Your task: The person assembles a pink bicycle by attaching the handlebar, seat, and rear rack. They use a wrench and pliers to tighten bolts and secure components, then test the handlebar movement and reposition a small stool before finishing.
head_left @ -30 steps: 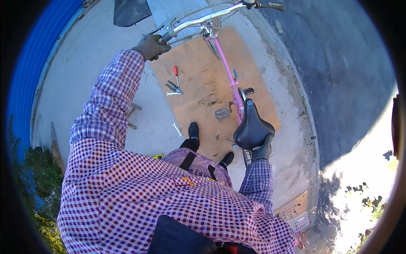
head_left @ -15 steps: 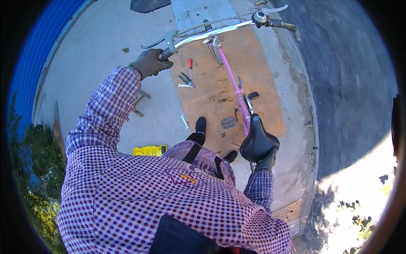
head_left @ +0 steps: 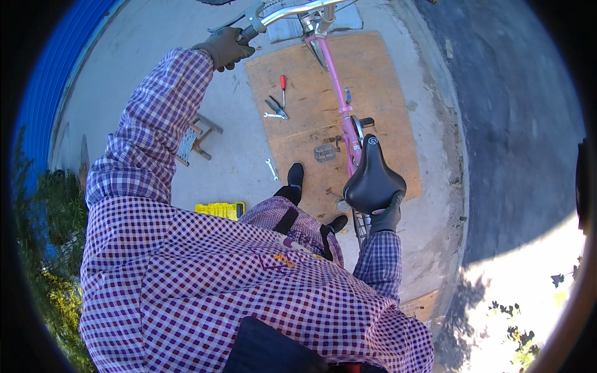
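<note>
A pink bicycle (head_left: 334, 73) stands in front of me, its silver handlebar (head_left: 292, 10) running off the top of the picture. My gloved left hand (head_left: 222, 48) is wrapped round the handlebar's left grip, below a grey brake lever (head_left: 229, 22). At the back of the black saddle (head_left: 374, 177), my gloved right hand (head_left: 388, 216) grips its rear edge, some fingers hidden underneath. One pedal (head_left: 324, 153) shows left of the frame, another (head_left: 367, 122) right of it.
A brown board (head_left: 298, 140) lies under the bicycle, holding a red screwdriver (head_left: 283, 82), pliers (head_left: 276, 107) and a wrench (head_left: 272, 115). Another wrench (head_left: 272, 169) and a yellow toolbox (head_left: 219, 209) lie near my feet. A folding stool (head_left: 198, 138) stands left.
The bicycle has moved forward, its handlebar partly leaving the top of the view. Both hands have kept their hold, and the left has gone up with the grip.
</note>
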{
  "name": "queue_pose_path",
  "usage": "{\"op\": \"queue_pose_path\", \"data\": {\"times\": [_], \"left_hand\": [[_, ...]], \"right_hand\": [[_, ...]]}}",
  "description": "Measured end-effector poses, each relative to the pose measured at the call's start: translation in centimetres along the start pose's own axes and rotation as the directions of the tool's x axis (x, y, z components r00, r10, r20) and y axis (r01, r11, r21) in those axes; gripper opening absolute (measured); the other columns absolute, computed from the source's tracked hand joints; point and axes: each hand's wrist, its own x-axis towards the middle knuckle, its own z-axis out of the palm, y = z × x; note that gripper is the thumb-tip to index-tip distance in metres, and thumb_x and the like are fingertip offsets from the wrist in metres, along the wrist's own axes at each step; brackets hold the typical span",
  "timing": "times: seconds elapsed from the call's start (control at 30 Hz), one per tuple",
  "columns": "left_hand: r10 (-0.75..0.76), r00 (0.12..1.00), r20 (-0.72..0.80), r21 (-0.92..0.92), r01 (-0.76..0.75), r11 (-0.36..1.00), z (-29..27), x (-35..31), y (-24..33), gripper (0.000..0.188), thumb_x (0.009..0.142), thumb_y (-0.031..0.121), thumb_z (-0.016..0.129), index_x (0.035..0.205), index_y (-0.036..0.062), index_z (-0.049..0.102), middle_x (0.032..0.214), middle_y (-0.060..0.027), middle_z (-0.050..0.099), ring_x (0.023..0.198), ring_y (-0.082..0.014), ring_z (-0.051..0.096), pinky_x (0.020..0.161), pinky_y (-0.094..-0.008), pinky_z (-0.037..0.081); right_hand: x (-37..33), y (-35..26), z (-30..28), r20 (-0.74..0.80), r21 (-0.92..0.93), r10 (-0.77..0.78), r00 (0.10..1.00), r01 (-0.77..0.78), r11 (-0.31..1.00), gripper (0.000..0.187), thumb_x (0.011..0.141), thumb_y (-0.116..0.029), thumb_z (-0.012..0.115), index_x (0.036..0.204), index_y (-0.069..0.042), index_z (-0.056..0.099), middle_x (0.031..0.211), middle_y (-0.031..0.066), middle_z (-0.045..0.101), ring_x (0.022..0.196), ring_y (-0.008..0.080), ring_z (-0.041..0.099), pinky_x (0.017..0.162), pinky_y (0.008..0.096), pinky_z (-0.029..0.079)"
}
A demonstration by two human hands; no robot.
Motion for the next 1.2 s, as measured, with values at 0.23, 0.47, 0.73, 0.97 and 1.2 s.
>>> {"op": "queue_pose_path", "data": {"times": [0.23,0.47,0.73,0.97,1.2], "left_hand": [[-0.066,0.998,-0.002,0.061,0.066,0.996,-0.4,-0.7,-2.5,0.028,0.091,0.029,0.069,0.110,0.0092,0.063,0.072,-0.0024,0.061,0.054,-0.0118,0.059,0.047,-0.0303,0.048],[0.090,0.959,-0.267,0.344,0.007,0.939,-1.5,-0.8,-5.4,0.034,0.094,0.031,0.069,0.123,0.0126,0.069,0.088,-0.0080,0.073,0.078,-0.0222,0.070,0.083,-0.0402,0.056],[0.283,0.799,-0.530,0.348,-0.099,0.932,1.7,-2.5,-9.4,0.040,0.094,0.033,0.072,0.130,0.0150,0.066,0.101,-0.0121,0.075,0.086,-0.0271,0.074,0.082,-0.0418,0.058],[0.279,0.787,-0.550,0.381,-0.062,0.923,1.9,-2.0,-8.8,0.040,0.094,0.033,0.071,0.131,0.0194,0.065,0.108,-0.0120,0.075,0.098,-0.0318,0.073,0.087,-0.0451,0.058],[0.230,0.822,-0.521,0.375,-0.022,0.927,1.5,-0.9,-9.3,0.044,0.096,0.038,0.070,0.134,0.0181,0.063,0.110,-0.0146,0.074,0.099,-0.0341,0.073,0.092,-0.0460,0.056]], "right_hand": [[-0.6,1.8,-0.8,-0.060,-0.100,-0.002,0.998,-0.004,0.995,0.080,0.097,-0.059,0.065,0.146,0.002,0.048,0.143,0.0227,0.056,0.122,0.0399,0.062,0.100,0.0545,0.056],[-3.5,2.8,-2.0,-0.042,-0.276,-0.045,0.998,0.032,0.961,0.083,0.097,-0.065,0.061,0.148,-0.001,0.046,0.142,0.0228,0.056,0.120,0.0387,0.063,0.097,0.0542,0.058],[-4.2,4.2,-3.2,0.001,-0.225,-0.037,0.999,0.037,0.974,0.084,0.097,-0.067,0.059,0.150,-0.005,0.042,0.145,0.0236,0.053,0.124,0.0404,0.060,0.100,0.0546,0.057],[-3.6,3.9,-3.4,0.011,-0.247,-0.076,0.997,0.076,0.966,0.084,0.096,-0.067,0.060,0.151,-0.005,0.041,0.145,0.0225,0.054,0.124,0.0395,0.061,0.099,0.0548,0.057],[-3.5,4.3,-2.0,0.024,-0.246,-0.051,0.998,0.055,0.968,0.081,0.096,-0.064,0.063,0.150,-0.007,0.042,0.145,0.0202,0.055,0.124,0.0394,0.061,0.101,0.0573,0.056]]}}
